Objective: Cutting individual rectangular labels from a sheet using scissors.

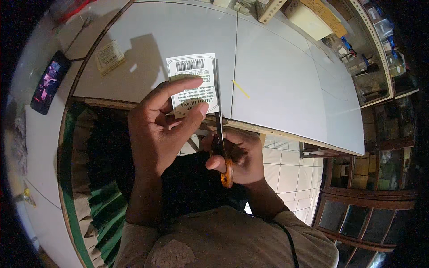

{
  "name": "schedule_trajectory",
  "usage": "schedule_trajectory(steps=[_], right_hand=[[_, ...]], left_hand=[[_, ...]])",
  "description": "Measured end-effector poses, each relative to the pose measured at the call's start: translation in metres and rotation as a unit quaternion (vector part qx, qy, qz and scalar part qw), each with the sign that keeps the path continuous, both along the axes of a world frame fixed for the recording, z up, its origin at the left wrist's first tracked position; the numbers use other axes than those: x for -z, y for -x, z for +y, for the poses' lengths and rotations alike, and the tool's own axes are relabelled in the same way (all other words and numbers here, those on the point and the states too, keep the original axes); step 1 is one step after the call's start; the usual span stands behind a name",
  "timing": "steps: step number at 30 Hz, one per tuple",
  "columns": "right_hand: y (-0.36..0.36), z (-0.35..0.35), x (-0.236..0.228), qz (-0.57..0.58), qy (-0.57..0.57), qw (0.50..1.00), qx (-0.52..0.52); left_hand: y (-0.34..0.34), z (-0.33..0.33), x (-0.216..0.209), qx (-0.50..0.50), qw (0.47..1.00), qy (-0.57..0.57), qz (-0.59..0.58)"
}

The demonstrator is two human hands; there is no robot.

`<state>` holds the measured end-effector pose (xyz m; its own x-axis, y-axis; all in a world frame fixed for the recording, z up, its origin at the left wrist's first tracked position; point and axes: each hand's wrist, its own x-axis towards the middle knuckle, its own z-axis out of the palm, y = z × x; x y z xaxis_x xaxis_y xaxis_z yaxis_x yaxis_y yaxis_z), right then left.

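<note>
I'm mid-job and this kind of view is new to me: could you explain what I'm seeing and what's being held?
There is no machine here, just a person's two bare hands. The single picture comes from a wide fisheye camera on the person's head, looking down, so straight edges bend near the rim.

The left hand holds a white printed label between its fingers. The right hand grips scissors with an orange-brown handle; their blades run along the label's right edge.

On the white table lie a thin yellow strip and, farther left, what looks like a small stack of labels.
</note>
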<state>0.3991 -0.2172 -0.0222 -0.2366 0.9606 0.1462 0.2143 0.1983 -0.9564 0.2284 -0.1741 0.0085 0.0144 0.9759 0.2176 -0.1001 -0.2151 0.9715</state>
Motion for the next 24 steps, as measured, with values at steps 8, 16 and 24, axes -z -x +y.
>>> schedule_trajectory(steps=[8, 16, 24], right_hand=[[0.005, 0.001, 0.006, 0.022, 0.004, 0.999, 0.024], [-0.001, 0.006, 0.008, -0.018, -0.029, 0.999, 0.016], [0.0, 0.011, 0.002, 0.074, 0.078, 0.994, 0.035]], left_hand=[[0.0, 0.003, 0.007, 0.001, 0.999, -0.032, -0.018], [0.001, 0.005, 0.008, 0.027, 0.999, -0.001, -0.042], [0.001, 0.007, 0.011, 0.045, 0.998, 0.015, -0.043]])
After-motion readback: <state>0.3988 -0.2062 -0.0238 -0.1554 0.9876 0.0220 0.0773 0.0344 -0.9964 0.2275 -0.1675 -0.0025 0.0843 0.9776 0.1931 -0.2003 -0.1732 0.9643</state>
